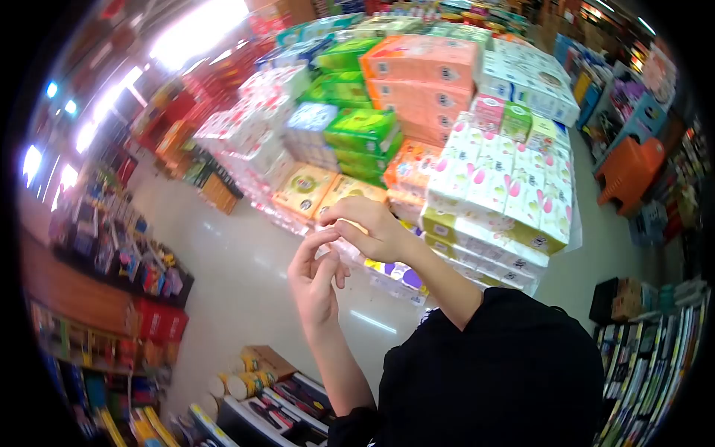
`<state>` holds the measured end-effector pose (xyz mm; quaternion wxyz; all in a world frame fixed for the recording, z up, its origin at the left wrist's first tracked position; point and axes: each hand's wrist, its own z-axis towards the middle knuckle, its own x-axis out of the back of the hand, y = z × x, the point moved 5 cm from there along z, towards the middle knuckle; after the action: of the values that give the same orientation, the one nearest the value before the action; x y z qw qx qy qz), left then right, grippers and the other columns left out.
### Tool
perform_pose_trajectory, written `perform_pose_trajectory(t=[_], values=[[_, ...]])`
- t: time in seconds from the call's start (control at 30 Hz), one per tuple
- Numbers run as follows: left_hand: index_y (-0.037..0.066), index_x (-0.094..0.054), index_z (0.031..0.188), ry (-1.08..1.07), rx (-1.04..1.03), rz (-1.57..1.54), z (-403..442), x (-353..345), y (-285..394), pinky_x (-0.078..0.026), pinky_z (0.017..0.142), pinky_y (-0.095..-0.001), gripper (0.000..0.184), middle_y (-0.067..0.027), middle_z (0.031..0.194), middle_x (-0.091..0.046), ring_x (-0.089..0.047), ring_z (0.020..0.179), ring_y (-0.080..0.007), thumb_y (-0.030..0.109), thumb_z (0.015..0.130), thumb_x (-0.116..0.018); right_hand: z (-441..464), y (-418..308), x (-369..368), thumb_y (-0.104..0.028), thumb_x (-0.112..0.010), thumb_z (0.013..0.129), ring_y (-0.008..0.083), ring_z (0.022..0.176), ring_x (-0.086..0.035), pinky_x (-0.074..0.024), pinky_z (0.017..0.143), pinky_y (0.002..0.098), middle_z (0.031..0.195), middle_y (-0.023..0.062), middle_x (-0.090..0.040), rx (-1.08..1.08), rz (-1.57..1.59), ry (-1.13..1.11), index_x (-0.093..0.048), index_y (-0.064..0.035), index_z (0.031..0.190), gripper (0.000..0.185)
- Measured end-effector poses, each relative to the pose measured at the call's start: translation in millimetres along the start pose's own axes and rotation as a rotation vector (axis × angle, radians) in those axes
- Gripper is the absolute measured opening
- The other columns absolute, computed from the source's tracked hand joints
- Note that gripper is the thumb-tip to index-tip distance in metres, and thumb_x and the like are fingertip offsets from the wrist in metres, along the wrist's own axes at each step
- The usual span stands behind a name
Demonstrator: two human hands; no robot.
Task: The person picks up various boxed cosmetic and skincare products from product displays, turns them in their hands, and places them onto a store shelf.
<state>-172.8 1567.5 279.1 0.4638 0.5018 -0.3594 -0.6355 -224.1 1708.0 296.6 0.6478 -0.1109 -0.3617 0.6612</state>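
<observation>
My left hand [316, 283] is raised in front of the black shirt, its fingers bent and apart, with nothing visible in it. From the right, my right hand [370, 229] reaches across with curled fingers. Its thumb and fingertips meet the tips of my left fingers; whether anything tiny lies between them is hidden. Just beyond the hands are yellow-orange tissue packs [305, 188] on a low level of a large stacked display. Closest to my right forearm stand white tissue packs with pink and green petal prints [497, 182].
Green tissue packs [363, 132] and tall orange tissue packs [421, 59] rise behind. An orange plastic stool [631, 175] stands in the right aisle. Shelves of books [648, 372] are at lower right, and a low goods display [287, 406] is at the bottom. Glossy floor [223, 298] extends left.
</observation>
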Motion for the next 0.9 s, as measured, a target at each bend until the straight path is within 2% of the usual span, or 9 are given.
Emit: perform_pose_trajectory(t=[0.13,0.3,0.43,0.47,0.57,0.6,0.73,0.83,0.9], values=[[-0.006,-0.062,0.116,-0.159,0.124,-0.016,65,-76,-54,-0.048,0.062,-0.0241,0.029,-0.0134,0.113,-0.066,-0.056,0.063,-0.0097,-0.002,0.088,-0.055,-24,49,89,-0.016,-0.053,0.097,0.0257,0.106,-0.063,-0.0482,0.092,0.0362,0.111,0.0128,-0.066,-0.166,-0.109,0.251,-0.064,0.0000,0.114,0.026],[-0.003,-0.065,0.113,-0.306,0.183,0.172,138,-182,-127,-0.050,0.071,-0.0252,0.026,-0.0076,0.107,-0.069,-0.062,0.085,-0.0106,0.004,0.089,-0.057,-70,118,195,-0.013,-0.058,0.096,0.0210,0.112,-0.062,-0.0467,0.098,0.0367,0.117,0.0109,-0.066,-0.462,0.025,0.781,-0.064,-0.0016,0.119,0.026],[-0.001,-0.064,0.118,-0.367,0.035,0.249,196,-246,-177,-0.050,0.076,-0.0265,0.029,-0.0079,0.111,-0.068,-0.063,0.097,-0.0132,0.008,0.091,-0.059,-98,131,254,-0.015,-0.060,0.093,0.0239,0.120,-0.058,-0.0430,0.105,0.0387,0.127,0.0149,-0.062,-0.559,-0.137,0.967,-0.059,-0.0011,0.127,0.037],[0.000,-0.059,0.126,-0.391,0.009,0.250,215,-260,-195,-0.050,0.079,-0.0267,0.035,-0.0084,0.119,-0.066,-0.063,0.101,-0.0149,0.013,0.094,-0.060,-102,140,262,-0.017,-0.062,0.091,0.0271,0.125,-0.055,-0.0398,0.108,0.0402,0.131,0.0167,-0.060,-0.553,-0.088,1.017,-0.055,-0.0004,0.131,0.044],[0.001,-0.053,0.134,-0.325,0.101,0.213,252,-308,-219,-0.049,0.081,-0.0270,0.044,-0.0077,0.124,-0.063,-0.061,0.107,-0.0156,0.022,0.096,-0.062,-99,157,276,-0.019,-0.063,0.090,0.0314,0.130,-0.051,-0.0362,0.111,0.0404,0.134,0.0194,-0.057,-0.581,-0.089,1.103,-0.051,0.0016,0.134,0.050],[0.003,-0.050,0.139,-0.324,0.147,0.255,268,-315,-240,-0.048,0.085,-0.0288,0.052,-0.0068,0.126,-0.061,-0.058,0.111,-0.0159,0.032,0.098,-0.061,-97,159,279,-0.021,-0.065,0.088,0.0353,0.136,-0.045,-0.0323,0.114,0.0409,0.143,0.0238,-0.049,-0.607,-0.094,1.071,-0.042,0.0050,0.140,0.062],[0.007,-0.058,0.133,-0.389,0.373,0.235,276,-333,-276,-0.046,0.090,-0.0326,0.047,-0.0060,0.122,-0.064,-0.059,0.109,-0.0166,0.041,0.100,-0.057,-97,165,282,-0.025,-0.066,0.087,0.0386,0.143,-0.035,-0.0282,0.117,0.0424,0.153,0.0279,-0.033,-0.672,-0.129,1.069,-0.031,0.0085,0.146,0.076],[-0.001,-0.064,0.118,-0.393,0.329,0.067,274,-332,-277,-0.046,0.081,-0.0258,0.034,-0.0054,0.101,-0.062,-0.056,0.089,-0.0108,0.027,0.102,-0.054,-98,166,283,-0.025,-0.065,0.087,0.0394,0.143,-0.035,-0.0287,0.117,0.0428,0.152,0.0284,-0.035,-0.673,-0.177,1.104,-0.032,0.0074,0.146,0.075],[-0.001,-0.063,0.118,-0.344,0.315,0.018,265,-323,-273,-0.046,0.079,-0.0246,0.031,-0.0048,0.100,-0.063,-0.056,0.087,-0.0100,0.023,0.101,-0.054,-92,159,283,-0.023,-0.065,0.086,0.0406,0.141,-0.037,-0.0302,0.116,0.0441,0.149,0.0292,-0.038,-0.617,-0.206,1.056,-0.032,0.0064,0.146,0.074]])
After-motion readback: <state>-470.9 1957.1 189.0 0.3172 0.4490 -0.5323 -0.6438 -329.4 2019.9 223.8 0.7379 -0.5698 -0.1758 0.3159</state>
